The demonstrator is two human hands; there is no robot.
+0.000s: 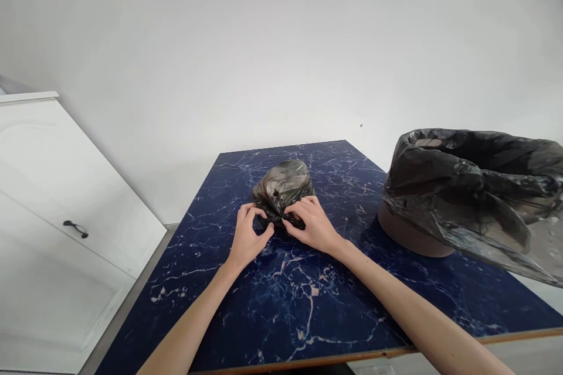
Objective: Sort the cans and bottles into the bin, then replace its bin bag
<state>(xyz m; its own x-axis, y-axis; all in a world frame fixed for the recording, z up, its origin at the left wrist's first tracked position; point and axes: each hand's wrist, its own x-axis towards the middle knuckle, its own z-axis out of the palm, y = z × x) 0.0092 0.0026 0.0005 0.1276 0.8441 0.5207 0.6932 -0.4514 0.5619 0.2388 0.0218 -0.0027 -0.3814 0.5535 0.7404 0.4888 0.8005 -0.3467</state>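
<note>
A dark, see-through plastic garbage bag (pixel 285 180) with something bulky inside sits on the blue marbled table. Its gathered neck faces me. My left hand (pixel 250 231) pinches the left side of that neck between thumb and fingers. From the right, my right hand (pixel 312 224) grips the bunched plastic close to the left hand's fingertips. The thumbs nearly meet at the middle of the gather. What the bag contains cannot be made out through the film.
A brown bin (pixel 411 231) lined with a black bag stands at the table's right side, its liner hanging over the rim. The table (pixel 281 316) backs onto a white wall. At left is a white cabinet (pixel 65 281) with a black handle (pixel 75 229).
</note>
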